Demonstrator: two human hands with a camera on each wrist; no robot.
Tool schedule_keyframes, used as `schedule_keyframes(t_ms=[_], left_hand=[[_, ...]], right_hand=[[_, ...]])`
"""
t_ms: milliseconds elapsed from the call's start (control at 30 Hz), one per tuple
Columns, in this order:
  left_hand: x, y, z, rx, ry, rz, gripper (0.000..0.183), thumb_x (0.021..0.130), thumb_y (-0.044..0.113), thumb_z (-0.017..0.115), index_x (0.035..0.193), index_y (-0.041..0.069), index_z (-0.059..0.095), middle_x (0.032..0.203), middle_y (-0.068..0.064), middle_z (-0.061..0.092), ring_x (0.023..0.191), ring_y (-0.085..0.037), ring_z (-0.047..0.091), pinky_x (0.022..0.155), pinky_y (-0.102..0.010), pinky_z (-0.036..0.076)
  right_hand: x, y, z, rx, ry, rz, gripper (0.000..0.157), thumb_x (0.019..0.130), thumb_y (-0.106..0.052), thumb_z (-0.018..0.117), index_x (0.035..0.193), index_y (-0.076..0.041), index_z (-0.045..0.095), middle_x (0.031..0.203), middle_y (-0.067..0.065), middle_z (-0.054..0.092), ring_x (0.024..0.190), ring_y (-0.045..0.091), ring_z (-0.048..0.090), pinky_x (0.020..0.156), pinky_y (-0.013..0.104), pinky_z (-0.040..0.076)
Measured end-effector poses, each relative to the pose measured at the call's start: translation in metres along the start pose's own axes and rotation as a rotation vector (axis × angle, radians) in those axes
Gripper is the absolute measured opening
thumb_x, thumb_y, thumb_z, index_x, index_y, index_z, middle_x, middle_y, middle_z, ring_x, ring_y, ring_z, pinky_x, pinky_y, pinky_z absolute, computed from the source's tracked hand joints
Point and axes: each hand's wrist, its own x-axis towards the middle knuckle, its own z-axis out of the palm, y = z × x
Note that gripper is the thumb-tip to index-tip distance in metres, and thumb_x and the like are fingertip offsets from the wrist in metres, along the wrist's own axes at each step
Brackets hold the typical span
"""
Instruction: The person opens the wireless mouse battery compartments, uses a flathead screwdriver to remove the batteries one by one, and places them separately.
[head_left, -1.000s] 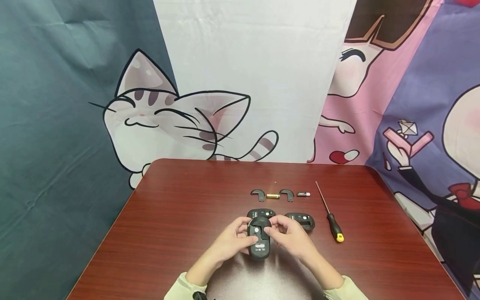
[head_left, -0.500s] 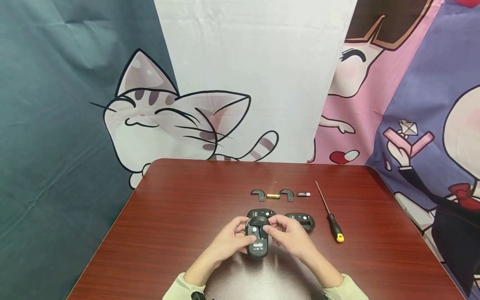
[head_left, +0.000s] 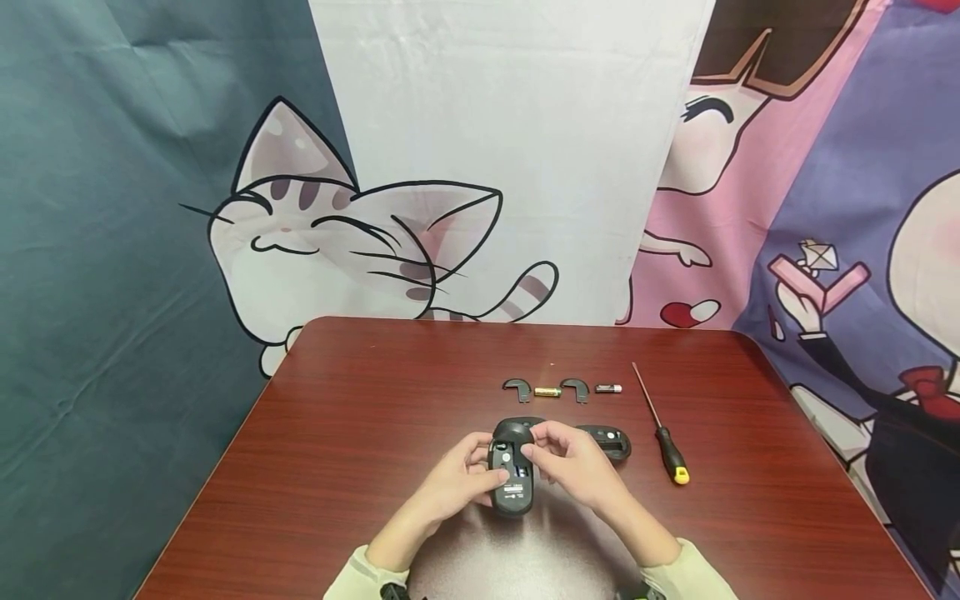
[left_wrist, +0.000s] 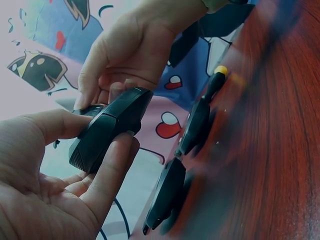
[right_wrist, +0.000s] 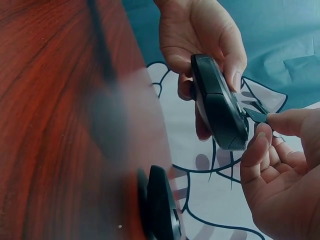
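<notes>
A black computer mouse [head_left: 512, 497] is held above the table, underside facing the head camera. My left hand [head_left: 459, 473] grips it by its sides, thumb on the label side; the left wrist view shows the mouse [left_wrist: 107, 125] from its edge. Between thumb and finger, my right hand [head_left: 576, 463] pinches the battery cover [head_left: 516, 432]. That cover [right_wrist: 256, 116] stands tilted up off the mouse's underside in the right wrist view, its near end still close to the body. A dark battery slot shows beneath it. Whether a battery is in there I cannot tell.
Behind my hands lie two more upturned mice, one partly hidden and one [head_left: 613, 443] to the right with an open slot. Farther back are two loose covers [head_left: 519, 388] and two batteries [head_left: 547, 392]. A screwdriver [head_left: 670, 454] lies at the right on the table [head_left: 337, 467].
The battery cover has risen away from the mouse in my right fingers, uncovering the slot. Both hands and the mouse have shifted slightly left.
</notes>
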Motion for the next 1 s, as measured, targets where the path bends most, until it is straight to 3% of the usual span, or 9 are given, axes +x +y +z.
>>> schedule_keyframes(t_ms=[233,433,633,1000], left_hand=[[-0.001,0.001,-0.001,0.006,0.001,-0.003,0.059,0.092,0.012,0.072,0.14,-0.005,0.043,0.124,-0.018,0.066,0.091,-0.019,0.07,0.069,-0.037,0.063],[-0.001,0.0,-0.003,0.01,0.001,-0.009,0.056,0.091,0.012,0.072,0.137,-0.004,0.045,0.122,-0.018,0.067,0.089,-0.018,0.07,0.068,-0.036,0.063],[-0.002,-0.002,-0.008,0.021,0.006,-0.011,0.056,0.091,0.013,0.073,0.137,-0.003,0.047,0.122,-0.018,0.067,0.088,-0.019,0.071,0.069,-0.036,0.063],[-0.005,-0.004,-0.016,0.032,0.012,-0.015,0.058,0.091,0.014,0.073,0.138,-0.004,0.044,0.123,-0.019,0.066,0.091,-0.018,0.07,0.068,-0.034,0.062]], right_hand=[[0.008,-0.007,0.002,-0.008,0.008,0.003,0.023,0.094,-0.021,0.072,0.107,-0.003,0.069,0.077,0.008,0.066,0.06,0.011,0.056,0.053,0.024,0.051],[0.022,-0.011,0.003,0.002,0.02,0.031,0.024,0.093,-0.021,0.074,0.107,-0.001,0.07,0.073,0.007,0.065,0.059,0.013,0.056,0.053,0.024,0.052],[0.043,-0.011,0.005,0.018,0.026,0.046,0.024,0.094,-0.022,0.073,0.107,-0.003,0.07,0.065,0.002,0.057,0.058,0.013,0.054,0.053,0.025,0.051],[0.09,-0.01,0.008,0.071,0.031,0.131,0.019,0.095,-0.023,0.071,0.103,-0.006,0.07,0.07,0.006,0.061,0.06,0.013,0.056,0.057,0.026,0.052]])
